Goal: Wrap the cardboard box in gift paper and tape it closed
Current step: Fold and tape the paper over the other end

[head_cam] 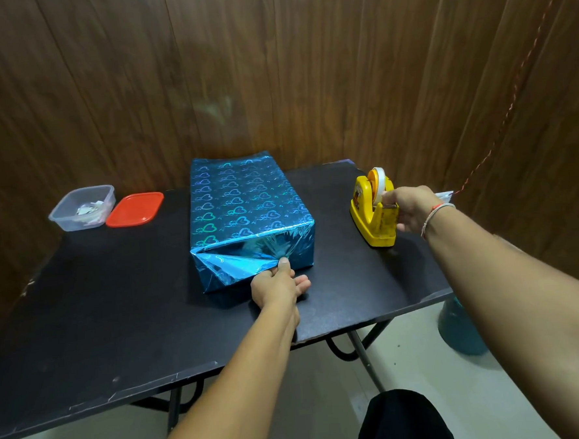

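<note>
Left hand [278, 282] presses paper flap [246, 256] (thumb up); right hand [407, 208] pinches tape [378, 183].

You could not see the cardboard of the box [246, 205]; blue gift paper [239, 256] covered every face in view, and its far end and underside were out of sight. Your left hand [278, 284] hid the tip of the folded flap, so whether any tape lay there could not be told. Your right hand [409, 212] covered the cutter end of the yellow tape dispenser [371, 214], and the tape strip itself was too small to make out. The scraps inside the clear tub [82, 208] were too blurred to identify. A teal object [457, 327] under the table [84, 316] was half hidden by your right forearm.
</note>
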